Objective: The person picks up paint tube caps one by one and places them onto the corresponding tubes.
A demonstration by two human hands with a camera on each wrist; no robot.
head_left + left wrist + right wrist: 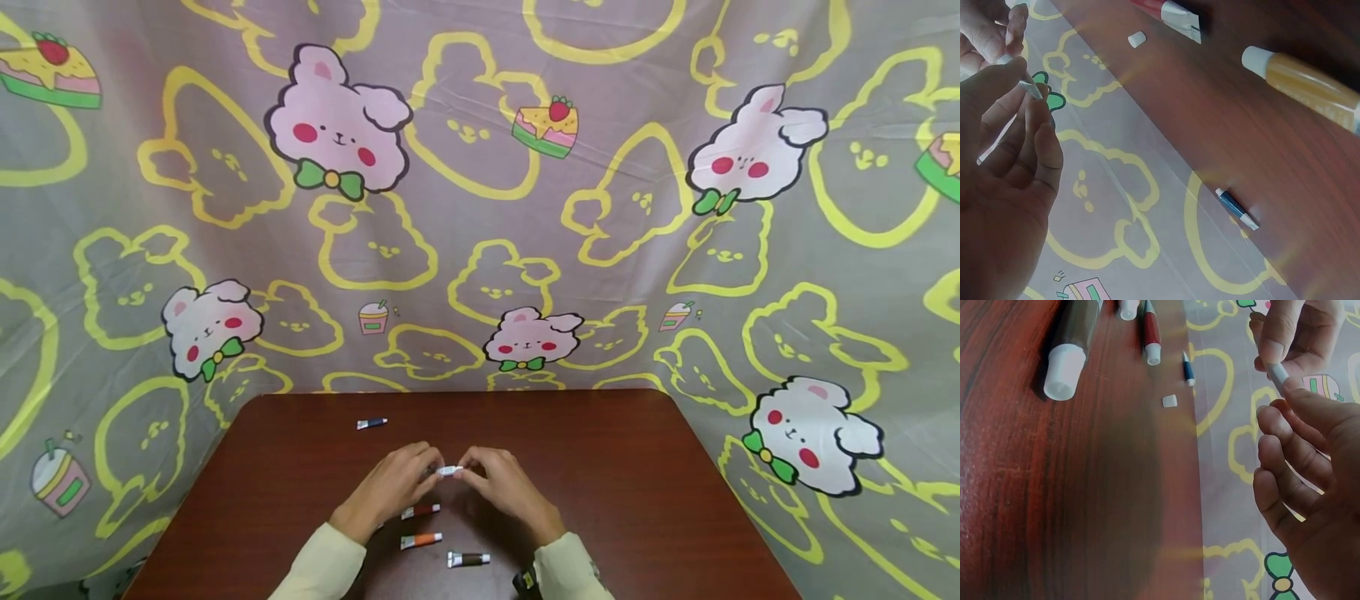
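Both hands meet above the middle of the table and hold one small white paint tube (449,471) between them. The left hand (393,483) pinches one end with thumb and fingers; its flat crimped end (1033,90) shows there in the left wrist view. At the other end, the right thumb and forefinger pinch the tube, while the remaining fingers of the right hand (1310,469) are spread and loosely bent. Fingertips hide much of the tube. A loose white cap (1169,400) lies on the table, apart from both hands.
On the brown table (622,483) lie a blue paint tube (372,423), a red one (421,511), an orange one (421,541) and a dark one (468,559). Another white-capped tube (1129,309) is partly visible. A patterned cloth (465,208) hangs behind the table.
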